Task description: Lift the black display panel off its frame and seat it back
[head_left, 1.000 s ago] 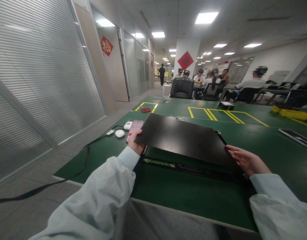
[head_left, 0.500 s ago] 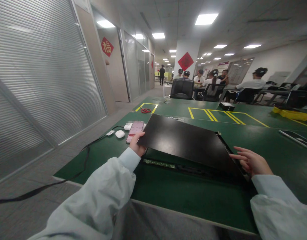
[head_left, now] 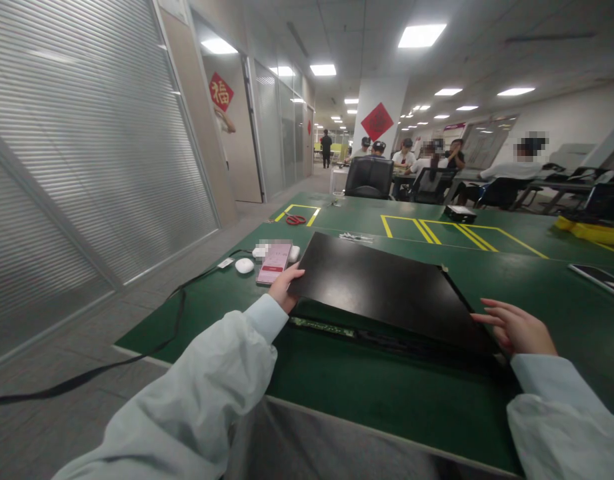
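Observation:
A large black flat panel [head_left: 381, 287] lies tilted over a dark frame [head_left: 337, 330] on the green table [head_left: 377, 393]. My left hand [head_left: 283, 288] grips the panel's near left corner, fingers curled over its edge. Over at the panel's near right corner is my right hand [head_left: 517, 328], its fingers stretched out and apart beside the edge, with nothing in them. A green circuit strip shows along the frame's front edge below the raised panel.
A phone [head_left: 273, 262] with a lit screen, a white earbud case [head_left: 244, 265] and a black cable [head_left: 151, 347] lie at the table's left. Red scissors [head_left: 295, 219], a small black box [head_left: 460, 213] and another phone [head_left: 599, 277] lie farther off. Several people sit at the back.
The panel has come down lower toward the frame. My right hand slid off its top to the right corner; my left hand kept its hold.

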Tool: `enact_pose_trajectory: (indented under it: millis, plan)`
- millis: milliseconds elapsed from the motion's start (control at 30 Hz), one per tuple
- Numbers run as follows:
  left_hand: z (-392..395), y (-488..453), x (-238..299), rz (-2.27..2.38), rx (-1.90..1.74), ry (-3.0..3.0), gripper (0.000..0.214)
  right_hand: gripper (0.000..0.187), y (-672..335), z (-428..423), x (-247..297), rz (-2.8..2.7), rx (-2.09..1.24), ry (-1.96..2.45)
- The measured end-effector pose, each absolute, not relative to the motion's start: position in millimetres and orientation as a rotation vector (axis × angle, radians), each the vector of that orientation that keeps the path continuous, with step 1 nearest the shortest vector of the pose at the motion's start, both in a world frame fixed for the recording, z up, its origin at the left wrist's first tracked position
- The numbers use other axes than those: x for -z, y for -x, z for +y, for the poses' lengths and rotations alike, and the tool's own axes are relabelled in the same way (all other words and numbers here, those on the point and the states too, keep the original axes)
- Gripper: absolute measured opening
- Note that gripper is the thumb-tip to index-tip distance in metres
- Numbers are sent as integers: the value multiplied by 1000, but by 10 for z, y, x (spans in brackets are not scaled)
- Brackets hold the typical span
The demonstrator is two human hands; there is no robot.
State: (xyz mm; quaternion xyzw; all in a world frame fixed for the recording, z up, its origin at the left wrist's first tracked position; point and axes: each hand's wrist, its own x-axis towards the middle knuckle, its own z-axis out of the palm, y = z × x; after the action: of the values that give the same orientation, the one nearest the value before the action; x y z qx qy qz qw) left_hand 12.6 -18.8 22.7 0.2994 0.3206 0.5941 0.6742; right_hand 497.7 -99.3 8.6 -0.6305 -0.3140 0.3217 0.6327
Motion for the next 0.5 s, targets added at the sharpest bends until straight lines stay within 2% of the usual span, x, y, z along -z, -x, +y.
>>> enact_pose_trajectory:
  millis: [200, 500]
  plan:
    - [-143, -115, -149, 743, -1305, -705, 66, 38, -4989, -992, -44, -727, -675, 1467]
    - [-116, -63, -104, 746, -1264, -723, 75, 46, -5035, -941, -52, -730, -667, 1602]
